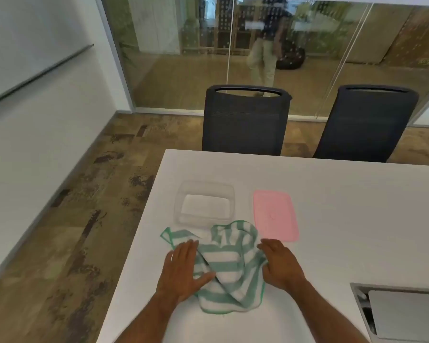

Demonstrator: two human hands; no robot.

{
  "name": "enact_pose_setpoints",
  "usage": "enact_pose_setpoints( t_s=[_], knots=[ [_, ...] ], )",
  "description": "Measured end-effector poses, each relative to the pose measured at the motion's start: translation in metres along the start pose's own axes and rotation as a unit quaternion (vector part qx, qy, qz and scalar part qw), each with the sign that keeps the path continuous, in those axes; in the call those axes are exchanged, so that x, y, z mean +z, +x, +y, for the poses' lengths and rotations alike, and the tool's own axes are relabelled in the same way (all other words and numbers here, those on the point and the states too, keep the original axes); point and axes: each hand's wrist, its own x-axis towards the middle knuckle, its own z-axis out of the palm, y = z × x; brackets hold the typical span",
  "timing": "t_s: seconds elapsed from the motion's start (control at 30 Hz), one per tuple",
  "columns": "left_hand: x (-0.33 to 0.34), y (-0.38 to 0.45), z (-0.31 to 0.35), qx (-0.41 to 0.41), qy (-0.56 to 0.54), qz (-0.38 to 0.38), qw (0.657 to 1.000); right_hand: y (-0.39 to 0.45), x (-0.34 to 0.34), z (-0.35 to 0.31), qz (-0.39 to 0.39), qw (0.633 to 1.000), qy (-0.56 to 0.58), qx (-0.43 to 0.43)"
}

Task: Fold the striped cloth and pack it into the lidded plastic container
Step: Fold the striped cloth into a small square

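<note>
A green-and-white striped cloth (227, 263) lies crumpled on the white table (344, 219), near its left front. My left hand (185, 271) rests flat on the cloth's left side, fingers spread. At the cloth's right edge my right hand (280, 263) lies palm down, fingers apart, touching the fabric. Just behind the cloth stands a clear plastic container (204, 205), open with nothing in it. Its pink lid (275, 215) lies flat on the table to the right of the container.
Two dark office chairs (243, 122) (362, 125) stand at the table's far side. A grey cable hatch (401, 313) is set into the table at the front right. The table's left edge drops to a carpeted floor. Behind a glass wall a person stands.
</note>
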Motion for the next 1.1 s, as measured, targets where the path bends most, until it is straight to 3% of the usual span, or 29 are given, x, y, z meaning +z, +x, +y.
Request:
enact_pose_setpoints(
  t_s=[0.1,0.17,0.23,0.4,0.53,0.63,0.7,0.87,0.97,1.1],
  knots=[
    [0.014,-0.007,-0.007,0.108,-0.026,0.073,0.991,-0.005,0.004,0.008,-0.103,0.995,-0.003,-0.017],
    [0.020,-0.011,-0.008,0.174,-0.019,0.056,0.983,-0.008,0.009,0.011,-0.174,0.984,-0.038,-0.008],
    [0.028,-0.012,-0.012,0.224,0.019,0.010,0.974,-0.008,0.020,0.014,-0.195,0.978,-0.068,-0.009],
    [0.044,-0.010,-0.015,0.223,0.170,-0.072,0.957,-0.009,0.036,0.023,-0.186,0.977,-0.106,-0.013],
    [0.044,-0.007,-0.011,0.180,0.167,-0.046,0.968,-0.011,0.038,0.027,-0.183,0.977,-0.113,-0.009],
    [0.030,-0.006,-0.013,0.125,0.080,-0.035,0.988,-0.007,0.026,0.025,-0.152,0.987,-0.023,0.047],
    [0.017,-0.001,-0.014,0.064,-0.013,-0.009,0.998,-0.002,0.011,0.022,-0.113,0.985,0.095,0.091],
    [-0.033,0.017,-0.006,0.046,-0.125,0.032,0.991,0.018,-0.025,0.025,0.036,0.936,0.314,0.156],
    [-0.069,0.032,0.001,0.053,-0.113,0.075,0.989,0.032,-0.051,0.025,0.084,0.922,0.349,0.144],
    [-0.117,0.052,0.006,0.066,-0.082,0.139,0.985,0.047,-0.092,0.026,0.136,0.931,0.327,0.091]
  ],
)
